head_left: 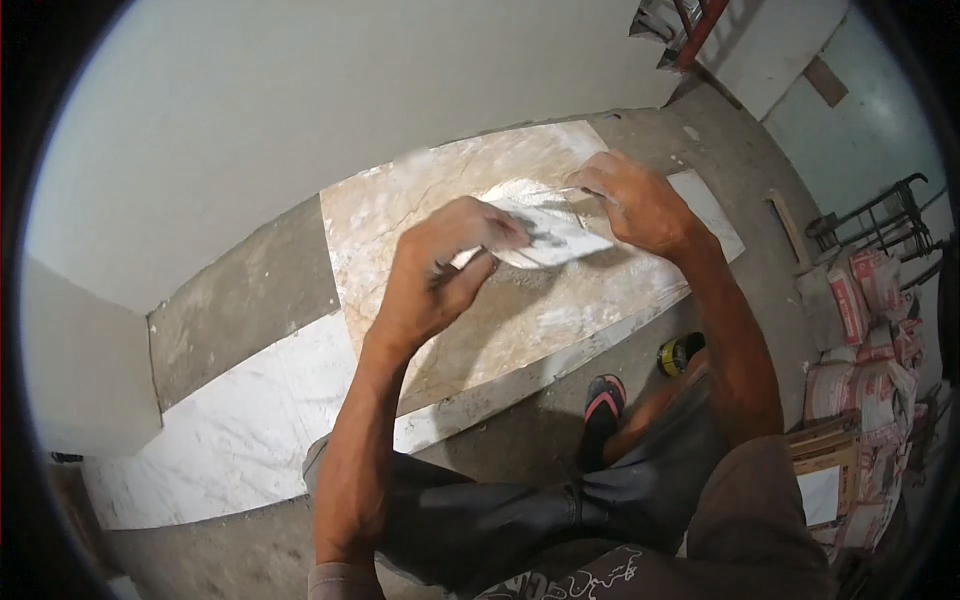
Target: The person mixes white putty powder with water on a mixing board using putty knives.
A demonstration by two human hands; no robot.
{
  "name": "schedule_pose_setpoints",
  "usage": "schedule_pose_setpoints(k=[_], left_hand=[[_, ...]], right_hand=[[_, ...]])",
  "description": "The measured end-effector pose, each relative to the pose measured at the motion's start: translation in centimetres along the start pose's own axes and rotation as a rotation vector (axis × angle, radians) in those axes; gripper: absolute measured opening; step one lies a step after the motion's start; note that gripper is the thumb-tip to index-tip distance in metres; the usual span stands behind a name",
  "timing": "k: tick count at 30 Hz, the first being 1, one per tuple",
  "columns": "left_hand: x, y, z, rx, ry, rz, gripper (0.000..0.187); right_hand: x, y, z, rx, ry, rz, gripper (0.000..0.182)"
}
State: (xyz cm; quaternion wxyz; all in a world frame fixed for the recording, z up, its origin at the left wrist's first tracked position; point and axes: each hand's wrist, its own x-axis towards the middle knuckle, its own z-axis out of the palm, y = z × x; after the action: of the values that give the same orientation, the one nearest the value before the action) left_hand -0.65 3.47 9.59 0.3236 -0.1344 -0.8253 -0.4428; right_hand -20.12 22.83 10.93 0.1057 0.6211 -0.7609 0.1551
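Note:
My left hand [445, 255] is closed on the near left edge of a flat white plate [570, 240] with grey smears, held tilted above a beige marbled slab [440, 350]. My right hand [645, 205] is at the plate's far right side, its fingers pinched together. A thin dark edge shows at those fingertips; I cannot tell what they hold. Just behind the plate, a heap of white powder or paste [522, 190] overlaps it in this view. White smudges mark the slab around it.
White marbled slabs [240, 420] lie under and beside the beige one, against a plain wall [350, 90]. A round yellow-and-black container [680, 353] stands near my sandalled foot [605, 400]. Red-and-white bags [860, 390] are piled at the right, below a black metal rack [870, 225].

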Motion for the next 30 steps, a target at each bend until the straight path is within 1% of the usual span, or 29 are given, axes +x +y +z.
schedule_pose_setpoints(k=[2, 3, 5, 6, 9, 12, 15, 16, 18, 21, 22, 26, 30], left_hand=[[0.1, -0.4, -0.7, -0.054, 0.070, 0.017, 0.030], [0.1, -0.2, -1.0, -0.067, 0.136, -0.018, 0.024], [-0.3, -0.4, -1.5, -0.143, 0.297, -0.210, 0.017], [-0.3, -1.0, -1.6, -0.148, 0.373, -0.214, 0.013], [-0.5, -1.7, -2.3, -0.098, 0.486, -0.347, 0.019], [-0.9, -3.0, -2.7, -0.065, 0.579, -0.379, 0.029], [-1.0, -3.8, -3.2, -0.246, 0.698, -0.395, 0.035], [-1.2, -4.0, -3.7, -0.276, 0.677, -0.420, 0.036], [-1.2, -4.1, -4.2, -0.339, 0.717, -0.449, 0.034], [-1.3, -4.4, -4.5, -0.381, 0.772, -0.487, 0.032], [-1.3, -4.4, -4.6, -0.387, 0.784, -0.502, 0.032], [-1.2, -4.1, -5.0, -0.467, 0.798, -0.576, 0.034], [-1.0, -4.2, -5.0, -0.566, 0.812, -0.588, 0.028]], right_hand=[[0.0, -0.2, -0.4, -0.003, -0.024, 0.072, 0.030], [-0.1, -0.3, -0.5, -0.006, -0.036, 0.108, 0.030], [-0.5, 0.0, -0.4, 0.019, 0.001, 0.072, 0.030], [-0.8, 0.2, -0.4, 0.031, 0.019, 0.054, 0.031], [-1.6, -0.1, -0.4, 0.041, 0.126, -0.063, 0.029], [-2.2, -1.6, -1.4, -0.026, -0.037, 0.079, 0.028], [-3.2, -2.4, -1.2, -0.093, -0.083, 0.155, 0.027], [-3.4, -2.5, -1.2, -0.114, -0.122, 0.169, 0.027], [-3.9, -2.6, -0.5, -0.158, -0.198, 0.193, 0.029], [-4.9, -2.9, 1.4, -0.202, -0.285, 0.112, 0.029], [-5.1, -3.3, 1.9, -0.194, -0.280, 0.089, 0.034], [-5.7, -4.8, 3.6, -0.173, -0.264, 0.137, 0.047], [-5.8, -5.6, 4.0, -0.279, -0.217, 0.190, 0.039]])
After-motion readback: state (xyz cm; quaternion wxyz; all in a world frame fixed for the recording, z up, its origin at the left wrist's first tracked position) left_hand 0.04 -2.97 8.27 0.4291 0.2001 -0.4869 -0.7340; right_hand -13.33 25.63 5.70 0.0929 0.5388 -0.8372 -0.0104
